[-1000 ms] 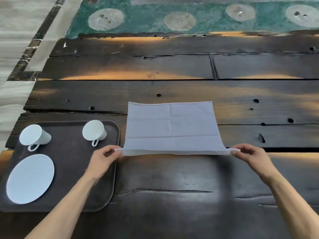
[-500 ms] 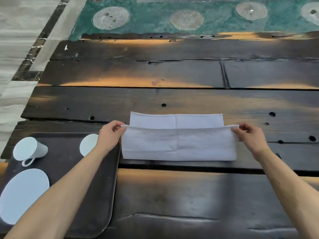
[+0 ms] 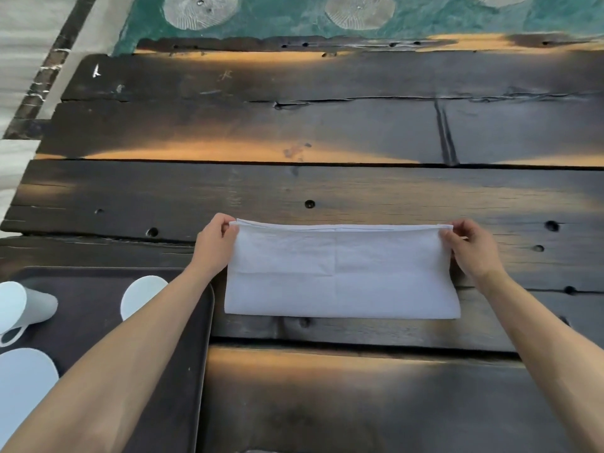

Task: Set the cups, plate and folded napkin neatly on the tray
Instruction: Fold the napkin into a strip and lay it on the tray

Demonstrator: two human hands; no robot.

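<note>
Napkin (image 3: 341, 276) folding is the step I am on, and it sits on the table (image 3: 327, 191), just to the right of the tray (image 3: 183, 354), not on it yet. Nearest to me, my two bare arms reach out. On the tray, low on my left, I see the round flat plate (image 3: 23, 387), white and smooth, cut off by the edge of the view. A bit further are two white cups: the left cup (image 3: 26, 305) lies on its side with its loop handle toward me, and the other cup (image 3: 140, 295) is partly hidden by my arm. The tray is dark, flat and has rounded corners. Then comes the napkin, white, soft cloth with faint crease lines. A second ago it lay open and I held its near edge; now that edge is carried over to the far edge, so it is a long thin strip, folded in half. My left hand (image 3: 214, 243) pinches the far left corner and my right hand (image 3: 470, 246) pinches the far right corner. I think it needs more folds before it goes on the tray. Beyond it the table is dark, rough old planks with cracks and small holes. Furthest off is a green rug (image 3: 294, 14) with pale round shapes.
</note>
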